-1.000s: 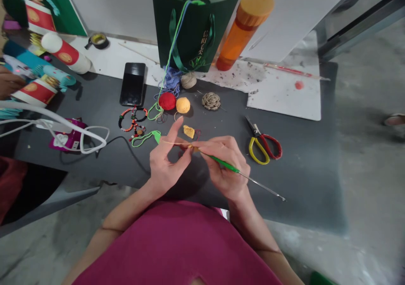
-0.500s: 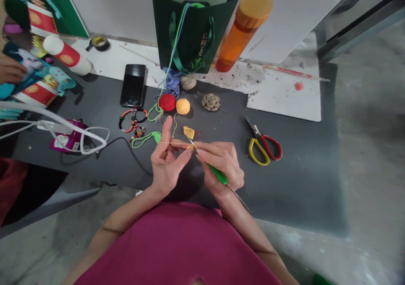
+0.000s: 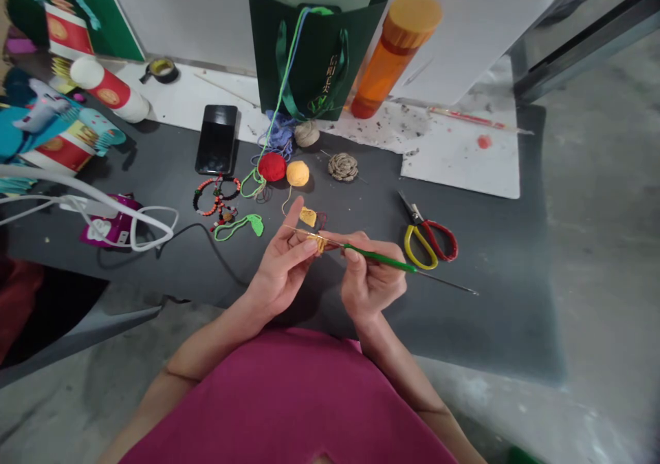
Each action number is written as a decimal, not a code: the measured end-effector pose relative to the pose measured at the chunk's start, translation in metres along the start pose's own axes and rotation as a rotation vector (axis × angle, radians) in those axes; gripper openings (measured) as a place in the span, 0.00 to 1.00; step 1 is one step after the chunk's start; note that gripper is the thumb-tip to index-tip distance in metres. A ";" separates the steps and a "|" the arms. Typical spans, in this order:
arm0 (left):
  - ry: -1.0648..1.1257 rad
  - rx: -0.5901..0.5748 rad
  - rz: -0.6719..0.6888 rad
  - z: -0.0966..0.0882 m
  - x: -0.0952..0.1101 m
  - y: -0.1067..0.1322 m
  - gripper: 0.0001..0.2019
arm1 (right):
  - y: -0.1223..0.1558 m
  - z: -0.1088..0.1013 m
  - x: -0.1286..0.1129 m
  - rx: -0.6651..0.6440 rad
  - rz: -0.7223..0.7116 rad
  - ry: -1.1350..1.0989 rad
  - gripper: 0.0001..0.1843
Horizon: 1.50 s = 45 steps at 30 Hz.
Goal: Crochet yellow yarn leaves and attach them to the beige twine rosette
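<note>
Between its thumb and fingers my left hand (image 3: 282, 264) pinches a small yellow crochet piece (image 3: 318, 244), its index finger raised with yellow yarn over it. My right hand (image 3: 374, 278) grips a crochet hook (image 3: 384, 259) with a green handle; its metal tip meets the yellow piece, and its long rear shaft points right. Just beyond my hands lies another yellow crocheted piece (image 3: 308, 216). The yellow yarn ball (image 3: 298, 173) rests behind it, next to a red yarn ball (image 3: 272, 167). A green crocheted piece (image 3: 256, 225) with a yarn tail lies to the left.
Scissors (image 3: 427, 244) with red and yellow handles lie right of my hands. A phone (image 3: 216, 139), beaded bracelets (image 3: 209, 199) and a coiled tan piece (image 3: 343, 167) lie farther back. A dark green paper bag (image 3: 314, 51) and an orange bottle (image 3: 394, 55) stand at the wall.
My right hand has turned the hook from a steep slant to nearly level, its rear end now pointing right. The left index finger has lowered and shifted right. Another person's hand has left the far left.
</note>
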<state>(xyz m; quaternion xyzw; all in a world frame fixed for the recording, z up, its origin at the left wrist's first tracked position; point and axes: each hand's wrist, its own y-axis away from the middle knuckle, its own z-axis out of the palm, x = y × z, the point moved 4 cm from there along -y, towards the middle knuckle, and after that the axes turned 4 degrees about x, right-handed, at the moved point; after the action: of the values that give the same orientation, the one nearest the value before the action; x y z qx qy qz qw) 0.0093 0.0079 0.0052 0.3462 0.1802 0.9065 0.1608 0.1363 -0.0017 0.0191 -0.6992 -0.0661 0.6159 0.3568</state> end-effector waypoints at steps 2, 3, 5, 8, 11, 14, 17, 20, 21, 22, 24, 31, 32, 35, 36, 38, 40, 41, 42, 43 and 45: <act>0.002 0.013 0.001 -0.001 0.001 0.000 0.40 | 0.001 -0.004 0.001 0.018 0.009 0.043 0.03; 0.004 0.016 0.002 -0.001 0.001 0.000 0.40 | 0.001 -0.006 0.002 0.023 0.025 0.061 0.04; 0.002 0.021 0.009 -0.001 0.002 0.000 0.39 | 0.000 -0.009 0.003 0.028 0.067 0.089 0.04; -0.023 0.022 0.042 -0.002 0.005 0.000 0.36 | -0.002 -0.010 0.005 0.027 0.134 0.083 0.03; -0.067 0.030 0.102 -0.003 0.007 -0.002 0.34 | -0.003 -0.008 0.009 -0.007 0.232 0.004 0.04; -0.121 0.025 0.197 -0.003 0.009 -0.003 0.34 | -0.003 -0.008 0.011 -0.018 0.263 -0.018 0.05; -0.186 0.033 0.283 -0.003 0.012 -0.003 0.32 | -0.002 -0.011 0.007 -0.007 0.146 0.070 0.04; -0.204 0.051 0.309 -0.003 0.014 -0.003 0.29 | -0.001 -0.012 0.005 -0.008 0.112 0.089 0.04; -0.202 0.050 0.310 -0.004 0.015 -0.003 0.29 | -0.002 -0.011 0.006 -0.010 0.156 0.058 0.04; -0.199 0.045 0.306 -0.004 0.015 -0.003 0.29 | -0.002 -0.009 0.008 -0.013 0.221 0.005 0.04; -0.191 0.026 0.292 -0.005 0.014 -0.004 0.29 | -0.003 -0.005 0.013 -0.027 0.363 -0.143 0.05; -0.222 -0.094 0.313 -0.004 0.011 -0.005 0.26 | -0.004 0.010 0.023 -0.052 0.736 -0.467 0.13; -0.234 -0.113 0.315 -0.003 0.010 -0.004 0.25 | -0.003 0.011 0.025 -0.035 0.757 -0.482 0.14; -0.279 -0.128 0.305 -0.003 0.008 -0.003 0.26 | 0.001 0.013 0.028 0.031 0.769 -0.509 0.15; -0.287 -0.122 0.303 -0.004 0.008 -0.003 0.27 | 0.001 0.013 0.029 0.043 0.766 -0.511 0.15; -0.285 -0.122 0.305 -0.005 0.009 -0.004 0.29 | 0.001 0.014 0.029 0.042 0.755 -0.510 0.14; -0.272 -0.140 0.297 -0.004 0.010 -0.004 0.30 | 0.000 0.013 0.028 0.018 0.738 -0.500 0.13; -0.266 -0.154 0.288 -0.003 0.011 -0.004 0.30 | -0.001 0.013 0.027 0.002 0.723 -0.494 0.13; -0.264 -0.166 0.274 -0.002 0.012 -0.005 0.30 | -0.002 0.012 0.026 -0.010 0.703 -0.488 0.13; -0.264 -0.174 0.259 -0.001 0.013 -0.005 0.30 | -0.003 0.011 0.025 -0.018 0.676 -0.479 0.12; -0.262 -0.172 0.240 0.001 0.015 -0.005 0.30 | -0.003 0.008 0.025 -0.036 0.619 -0.447 0.11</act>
<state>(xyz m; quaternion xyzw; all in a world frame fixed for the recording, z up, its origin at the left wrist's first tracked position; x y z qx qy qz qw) 0.0000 0.0186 0.0119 0.4654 0.0372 0.8783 0.1028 0.1364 0.0173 0.0002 -0.5405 0.0612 0.8307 0.1182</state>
